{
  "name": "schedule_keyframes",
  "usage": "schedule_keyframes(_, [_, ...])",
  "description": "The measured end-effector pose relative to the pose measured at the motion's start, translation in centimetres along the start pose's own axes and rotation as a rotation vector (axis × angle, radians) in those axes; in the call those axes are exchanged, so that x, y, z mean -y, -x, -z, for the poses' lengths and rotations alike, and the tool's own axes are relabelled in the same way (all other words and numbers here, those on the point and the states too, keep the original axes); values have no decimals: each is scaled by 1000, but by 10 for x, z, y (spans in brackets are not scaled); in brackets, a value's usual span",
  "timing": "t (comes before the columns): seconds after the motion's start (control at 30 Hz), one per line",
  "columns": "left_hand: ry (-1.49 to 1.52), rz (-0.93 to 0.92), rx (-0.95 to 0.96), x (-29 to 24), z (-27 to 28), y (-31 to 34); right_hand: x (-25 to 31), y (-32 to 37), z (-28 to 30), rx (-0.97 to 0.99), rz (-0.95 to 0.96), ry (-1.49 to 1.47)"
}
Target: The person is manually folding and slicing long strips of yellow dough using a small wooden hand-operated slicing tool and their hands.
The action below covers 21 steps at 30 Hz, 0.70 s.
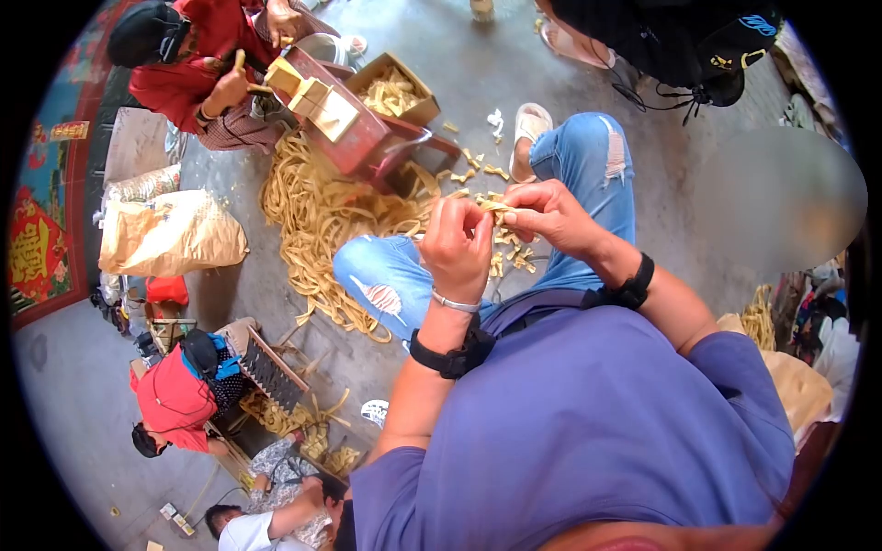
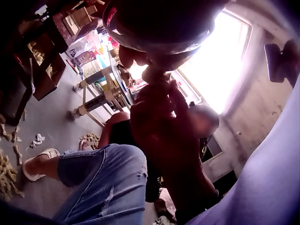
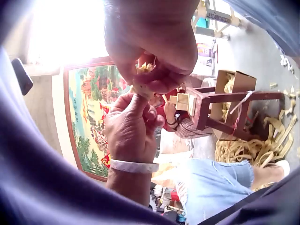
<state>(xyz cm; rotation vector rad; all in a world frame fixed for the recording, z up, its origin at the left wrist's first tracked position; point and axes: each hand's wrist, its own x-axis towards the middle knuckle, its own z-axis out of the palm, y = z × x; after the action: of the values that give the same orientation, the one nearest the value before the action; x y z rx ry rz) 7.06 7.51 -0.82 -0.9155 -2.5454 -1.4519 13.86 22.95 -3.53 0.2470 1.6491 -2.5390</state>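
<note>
Both hands meet over the person's knees around a small yellowish strip (image 1: 497,207) that looks folded or knotted. My left hand (image 1: 457,248), with a pale bracelet at the wrist, pinches one end between thumb and fingers. The right hand (image 1: 557,219) grips the other end with thumb and forefinger. In the right wrist view, a frayed bit of the strip (image 3: 146,67) shows inside the right hand's curled fingers, just above the left fingertips. Seen from the left wrist, both hands are dark against a bright window, and the strip is mostly hidden.
Small knotted pieces (image 1: 519,260) lie on the floor below the hands. A heap of long yellowish strips (image 1: 308,216) spreads to the left, beside a red wooden bench (image 1: 344,138) and a cardboard box (image 1: 424,112) of pieces. Other people sit around, one in red (image 1: 202,83) at the bench.
</note>
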Motion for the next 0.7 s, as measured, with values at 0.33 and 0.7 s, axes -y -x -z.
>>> schedule_keyframes(0.33, [212, 234, 368, 13, 16, 0, -22, -9, 13, 76, 160, 301])
schedule_keyframes(0.7, [915, 714, 513, 13, 28, 0, 10, -5, -3, 27, 375, 577])
